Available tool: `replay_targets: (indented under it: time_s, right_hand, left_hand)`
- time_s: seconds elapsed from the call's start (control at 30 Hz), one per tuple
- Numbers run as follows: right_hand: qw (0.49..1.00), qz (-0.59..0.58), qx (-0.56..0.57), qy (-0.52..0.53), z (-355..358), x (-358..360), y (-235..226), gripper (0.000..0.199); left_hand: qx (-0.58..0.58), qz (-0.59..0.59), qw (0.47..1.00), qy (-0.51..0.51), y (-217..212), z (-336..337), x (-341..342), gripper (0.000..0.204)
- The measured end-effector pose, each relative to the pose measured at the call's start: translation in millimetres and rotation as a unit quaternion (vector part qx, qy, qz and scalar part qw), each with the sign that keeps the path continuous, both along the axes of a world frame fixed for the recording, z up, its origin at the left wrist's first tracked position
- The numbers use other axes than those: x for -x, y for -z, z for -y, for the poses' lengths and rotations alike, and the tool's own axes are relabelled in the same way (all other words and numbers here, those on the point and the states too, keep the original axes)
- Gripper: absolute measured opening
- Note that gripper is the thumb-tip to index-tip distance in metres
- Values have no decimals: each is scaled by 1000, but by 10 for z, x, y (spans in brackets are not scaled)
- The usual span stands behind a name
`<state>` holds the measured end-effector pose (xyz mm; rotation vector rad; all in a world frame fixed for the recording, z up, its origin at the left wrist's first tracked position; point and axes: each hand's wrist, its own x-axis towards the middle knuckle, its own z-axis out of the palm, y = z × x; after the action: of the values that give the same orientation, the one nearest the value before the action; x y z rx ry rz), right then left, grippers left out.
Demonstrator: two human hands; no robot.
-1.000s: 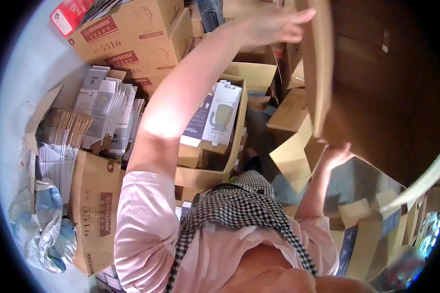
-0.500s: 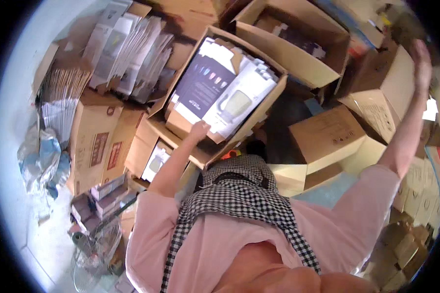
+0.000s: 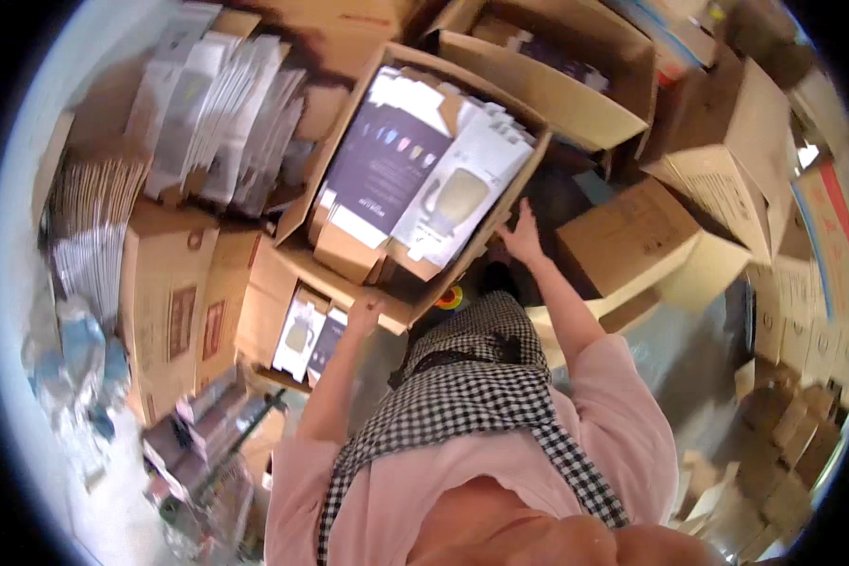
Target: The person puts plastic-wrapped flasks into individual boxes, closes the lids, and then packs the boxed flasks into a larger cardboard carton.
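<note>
A large open cardboard carton [image 3: 415, 316] stands tilted in front of me. In it lie flattened printed boxes: a dark purple one [image 3: 387, 165] and a white one with a jug picture [image 3: 462, 193]. My left hand [image 3: 365, 313] is at the carton's near-left rim, its fingers curled over the edge. Beside the carton's right wall is my right hand [image 3: 523, 238], fingers apart and nothing in it; whether it touches the wall I cannot tell.
A second open carton [image 3: 557, 90] stands behind, and brown cartons [image 3: 627, 236] stand at the right. Stacked flattened boxes [image 3: 226, 113] lean at the far left. Below the main carton's left side sits a smaller carton holding printed boxes [image 3: 297, 330]. Clear plastic bags [image 3: 75, 377] lie at left.
My right hand has swung in from the far right to the carton's right side. The left hand has moved from the printed boxes down to the near-left rim.
</note>
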<state>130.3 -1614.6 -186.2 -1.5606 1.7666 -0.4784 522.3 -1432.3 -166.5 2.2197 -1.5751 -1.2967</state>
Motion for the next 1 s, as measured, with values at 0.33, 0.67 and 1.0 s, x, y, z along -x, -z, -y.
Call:
replay_targets:
  time_s: [0.33, 0.67, 1.0]
  right_hand:
    - [987, -102, 111, 60, 1583, 1212, -502, 63]
    - [922, -352, 0, -164, 3484, 2452, 41, 17]
    - [946, -162, 45, -277, 2554, 2087, 0, 23]
  left_hand:
    - [106, -13, 994, -11, -459, 1488, 480, 27]
    - [383, 103, 879, 266, -639, 5154, 2976, 51]
    - [-3, 80, 851, 519, -44, 5739, 3523, 26]
